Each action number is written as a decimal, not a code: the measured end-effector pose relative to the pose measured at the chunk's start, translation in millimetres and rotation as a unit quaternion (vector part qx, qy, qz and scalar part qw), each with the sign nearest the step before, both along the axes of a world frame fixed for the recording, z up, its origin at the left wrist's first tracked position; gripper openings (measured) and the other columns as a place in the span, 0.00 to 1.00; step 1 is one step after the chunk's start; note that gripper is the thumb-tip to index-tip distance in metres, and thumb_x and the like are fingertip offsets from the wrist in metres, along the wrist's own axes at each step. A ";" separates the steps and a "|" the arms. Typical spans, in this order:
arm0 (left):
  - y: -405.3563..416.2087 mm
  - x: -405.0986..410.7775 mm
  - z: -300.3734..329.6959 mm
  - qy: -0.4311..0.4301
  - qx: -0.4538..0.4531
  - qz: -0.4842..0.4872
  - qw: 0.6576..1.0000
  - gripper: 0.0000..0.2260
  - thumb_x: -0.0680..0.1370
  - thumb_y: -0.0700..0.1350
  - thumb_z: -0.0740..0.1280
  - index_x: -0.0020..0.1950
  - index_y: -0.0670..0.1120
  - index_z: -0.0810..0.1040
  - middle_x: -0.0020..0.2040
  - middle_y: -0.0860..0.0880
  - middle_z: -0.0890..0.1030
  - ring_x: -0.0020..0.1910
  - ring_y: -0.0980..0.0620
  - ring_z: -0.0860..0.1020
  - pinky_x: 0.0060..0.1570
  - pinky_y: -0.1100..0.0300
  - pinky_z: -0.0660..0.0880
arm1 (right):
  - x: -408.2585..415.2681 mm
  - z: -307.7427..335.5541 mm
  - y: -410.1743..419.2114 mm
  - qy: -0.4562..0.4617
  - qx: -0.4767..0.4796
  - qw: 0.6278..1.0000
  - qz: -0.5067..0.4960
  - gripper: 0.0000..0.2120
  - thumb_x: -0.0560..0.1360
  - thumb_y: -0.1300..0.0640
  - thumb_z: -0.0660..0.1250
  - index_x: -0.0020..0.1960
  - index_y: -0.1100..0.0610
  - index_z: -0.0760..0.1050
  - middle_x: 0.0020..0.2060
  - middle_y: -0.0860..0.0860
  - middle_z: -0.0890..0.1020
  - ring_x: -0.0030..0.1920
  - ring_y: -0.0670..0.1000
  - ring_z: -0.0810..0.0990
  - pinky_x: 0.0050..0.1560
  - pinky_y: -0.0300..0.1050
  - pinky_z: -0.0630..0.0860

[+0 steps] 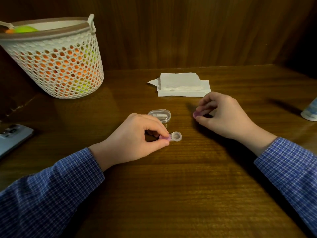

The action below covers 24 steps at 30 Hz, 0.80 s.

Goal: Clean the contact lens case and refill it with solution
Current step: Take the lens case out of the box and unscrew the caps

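Observation:
The clear contact lens case (176, 136) lies on the wooden table (188, 177) near the middle. Its right well is uncovered; the left well carries a pink cap (165, 138). My left hand (135, 140) pinches that capped end between thumb and forefinger. My right hand (223, 113) is raised a little to the right and pinches a second pink cap (196, 114) in its fingertips. A white bottle (310, 111), likely the solution, lies at the right edge, partly cut off.
A small clear lidded box (160, 115) with a white tool inside sits just behind my left hand. Folded white tissues (181, 85) lie further back. A white mesh basket (54, 62) stands back left. A phone (12, 136) lies at the left edge.

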<state>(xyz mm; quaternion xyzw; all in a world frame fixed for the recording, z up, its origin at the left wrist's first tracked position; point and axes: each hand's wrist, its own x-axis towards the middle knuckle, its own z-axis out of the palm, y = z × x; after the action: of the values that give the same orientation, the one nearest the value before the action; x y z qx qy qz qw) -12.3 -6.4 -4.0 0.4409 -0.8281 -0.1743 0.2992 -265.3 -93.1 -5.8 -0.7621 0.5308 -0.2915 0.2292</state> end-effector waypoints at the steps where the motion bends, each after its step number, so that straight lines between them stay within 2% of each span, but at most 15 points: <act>1: 0.0 -0.4 -0.2 0.001 0.004 0.002 1.000 0.08 0.75 0.44 0.76 0.53 0.47 0.87 0.49 0.55 0.86 0.50 0.56 0.84 0.49 0.58 0.82 | 0.5 0.1 1.4 0.012 -0.015 1.000 -0.004 0.14 0.72 0.52 0.78 0.54 0.48 0.77 0.46 0.42 0.82 0.48 0.44 0.82 0.49 0.44 0.84; 3: 0.4 -0.7 -0.6 0.001 0.010 0.010 1.000 0.08 0.75 0.45 0.76 0.54 0.48 0.87 0.48 0.56 0.86 0.49 0.55 0.83 0.47 0.57 0.81 | 2.4 3.4 7.7 0.015 -0.056 0.998 0.005 0.14 0.72 0.51 0.78 0.54 0.47 0.77 0.46 0.40 0.81 0.47 0.44 0.81 0.45 0.38 0.82; 5: 1.4 -0.4 -0.9 -0.003 0.010 0.020 1.000 0.10 0.75 0.46 0.76 0.56 0.49 0.86 0.48 0.58 0.85 0.48 0.56 0.82 0.45 0.57 0.81 | 4.8 9.1 18.0 -0.029 -0.060 0.996 0.063 0.14 0.71 0.50 0.77 0.54 0.46 0.78 0.44 0.41 0.82 0.45 0.44 0.82 0.42 0.37 0.81; 8: 2.5 0.1 -0.1 -0.007 0.010 0.026 1.000 0.15 0.74 0.47 0.77 0.61 0.50 0.84 0.49 0.58 0.84 0.48 0.56 0.82 0.45 0.57 0.80 | 11.0 13.6 34.0 -0.003 -0.043 0.985 0.166 0.16 0.68 0.45 0.76 0.53 0.44 0.77 0.44 0.41 0.82 0.47 0.42 0.81 0.48 0.37 0.79; 10: 2.7 0.5 0.6 -0.005 0.012 0.026 1.000 0.18 0.74 0.47 0.77 0.63 0.49 0.83 0.50 0.57 0.84 0.49 0.57 0.82 0.47 0.59 0.81 | 14.3 13.2 38.5 0.029 -0.030 0.980 0.195 0.17 0.67 0.44 0.77 0.53 0.43 0.76 0.45 0.40 0.82 0.48 0.41 0.81 0.48 0.38 0.79; 15: 3.0 1.1 2.0 0.007 0.021 0.021 1.000 0.23 0.73 0.46 0.78 0.67 0.47 0.80 0.52 0.56 0.84 0.50 0.57 0.82 0.47 0.60 0.81 | 15.0 10.5 38.3 0.041 -0.020 0.979 0.198 0.18 0.67 0.45 0.79 0.50 0.42 0.74 0.43 0.41 0.81 0.46 0.41 0.80 0.42 0.36 0.79; 20: 2.7 2.2 -0.5 -0.002 0.041 0.007 0.999 0.26 0.75 0.38 0.74 0.72 0.47 0.75 0.50 0.56 0.83 0.50 0.54 0.82 0.48 0.58 0.80 | 16.9 7.4 37.3 0.039 -0.021 0.982 0.185 0.16 0.67 0.44 0.78 0.48 0.42 0.74 0.40 0.42 0.81 0.44 0.41 0.80 0.39 0.35 0.79; 24: 1.4 2.5 -2.3 -0.007 0.038 0.011 0.999 0.27 0.75 0.35 0.73 0.72 0.47 0.74 0.49 0.56 0.83 0.50 0.54 0.82 0.49 0.58 0.80 | 18.6 3.7 36.0 0.024 -0.028 0.983 0.181 0.14 0.69 0.50 0.79 0.47 0.43 0.74 0.37 0.43 0.83 0.41 0.41 0.82 0.39 0.33 0.79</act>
<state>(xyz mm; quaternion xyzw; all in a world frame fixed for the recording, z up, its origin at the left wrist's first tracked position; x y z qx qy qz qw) -9.8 -5.0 -6.3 0.4622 -0.8180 -0.1993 0.2785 -246.7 -57.1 -2.1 -0.8586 0.3809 -0.2416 0.2436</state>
